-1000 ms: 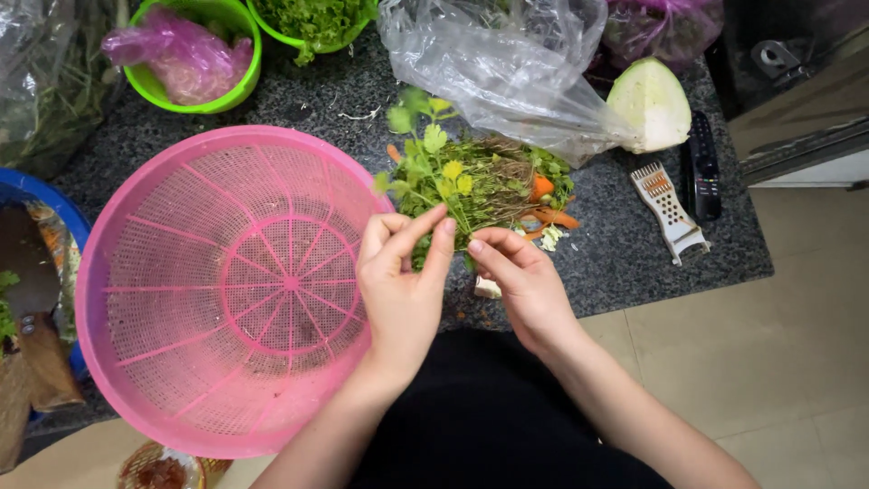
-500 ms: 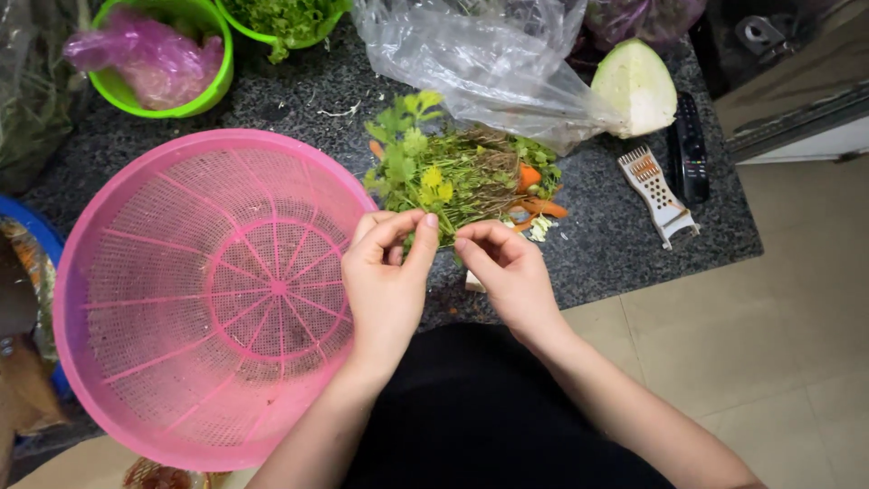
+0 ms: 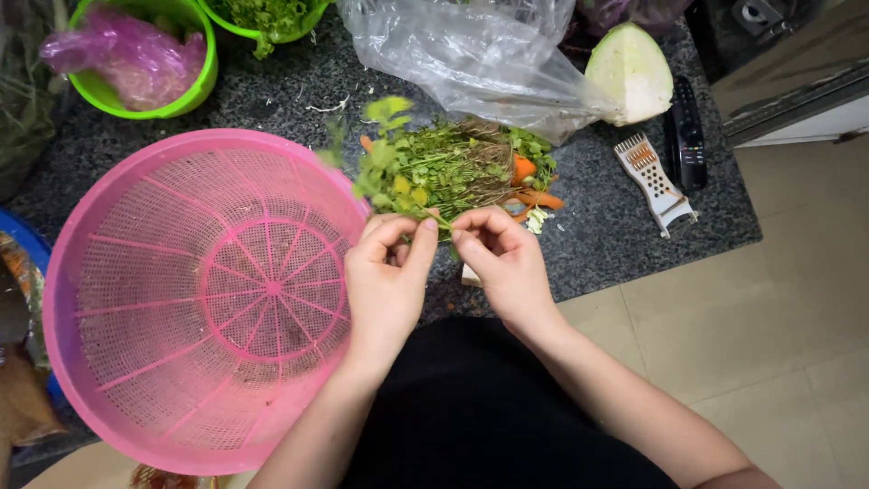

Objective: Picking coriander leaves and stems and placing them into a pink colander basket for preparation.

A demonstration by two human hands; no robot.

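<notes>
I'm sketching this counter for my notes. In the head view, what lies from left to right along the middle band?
Pink colander → left hand → right hand → grater → remote control.

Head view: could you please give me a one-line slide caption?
Left hand and right hand pinch a leafy herb sprig beside a pink colander.

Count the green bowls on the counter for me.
2. One green bowl at top left holds a purple bag; a second green bowl beside it, cut off by the top edge, holds leafy greens. More may be out of frame.
</notes>
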